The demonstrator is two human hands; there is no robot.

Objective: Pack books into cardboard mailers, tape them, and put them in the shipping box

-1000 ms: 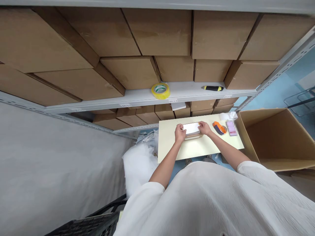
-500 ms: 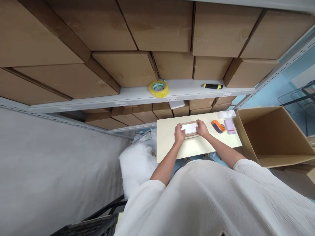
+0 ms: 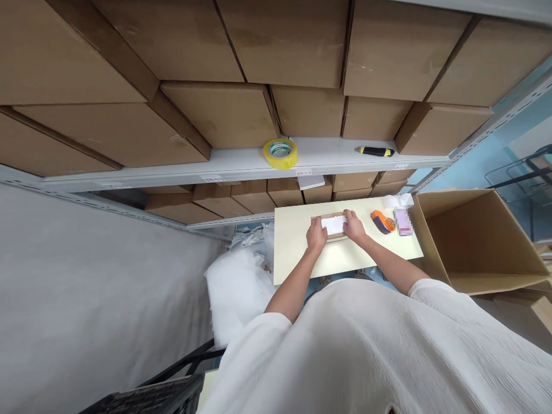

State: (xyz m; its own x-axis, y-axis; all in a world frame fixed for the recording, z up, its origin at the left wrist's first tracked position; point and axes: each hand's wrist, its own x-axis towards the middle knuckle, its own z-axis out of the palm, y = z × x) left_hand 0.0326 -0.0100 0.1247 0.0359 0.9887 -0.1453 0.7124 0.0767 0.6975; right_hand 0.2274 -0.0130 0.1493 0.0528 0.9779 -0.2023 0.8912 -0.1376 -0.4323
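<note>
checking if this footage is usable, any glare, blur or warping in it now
Head view: the upper-left cardboard box looks stretched, likely lens distortion; the white item between the hands looks washed out; the purple packet is partly pixelated.

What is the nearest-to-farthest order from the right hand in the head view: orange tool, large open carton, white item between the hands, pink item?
1. White item: left of the right hand.
2. Orange tool: right of that hand.
3. Pink item: right of the tool.
4. Large open carton: farthest right.
</note>
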